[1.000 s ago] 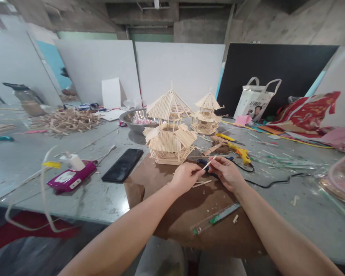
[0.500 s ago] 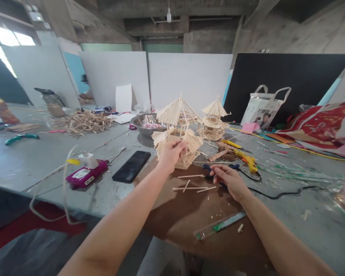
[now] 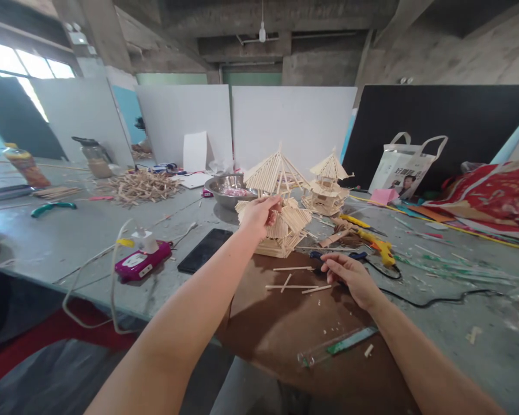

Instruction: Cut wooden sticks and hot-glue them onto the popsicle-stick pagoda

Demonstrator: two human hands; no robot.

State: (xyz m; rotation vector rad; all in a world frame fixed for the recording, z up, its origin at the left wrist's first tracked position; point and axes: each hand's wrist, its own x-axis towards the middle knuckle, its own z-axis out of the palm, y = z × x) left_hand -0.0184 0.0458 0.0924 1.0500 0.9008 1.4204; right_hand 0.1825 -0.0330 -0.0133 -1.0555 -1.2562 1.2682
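Observation:
A stick-built pavilion model (image 3: pixel 285 225) with a pointed roof stands at the back edge of a brown board (image 3: pixel 259 323). My left hand (image 3: pixel 262 216) is at its front, fingers closed together near the lower roof; what they hold, if anything, is hidden. Over the board's right part, my right hand (image 3: pixel 343 271) has its thumb and fingers pinched close together, and I cannot make out anything between them. Thin sticks (image 3: pixel 292 286) lie on the board left of that hand. Dark-blue-handled pliers (image 3: pixel 358 255) lie partly behind it. A second pavilion model (image 3: pixel 326 187) stands behind, to the right.
A phone (image 3: pixel 203 251) and purple power strip (image 3: pixel 142 262) lie left. Behind are a metal bowl (image 3: pixel 225 199) and stick pile (image 3: pixel 145 187). A yellow glue gun (image 3: pixel 380 248) with a black cable, and a white bag (image 3: pixel 398 170), are right. A clear packet (image 3: pixel 337 346) lies in front.
The view has shifted, so the scene sits slightly farther right and lower. My left hand has moved slightly up against the model. My right hand remains near the pliers.

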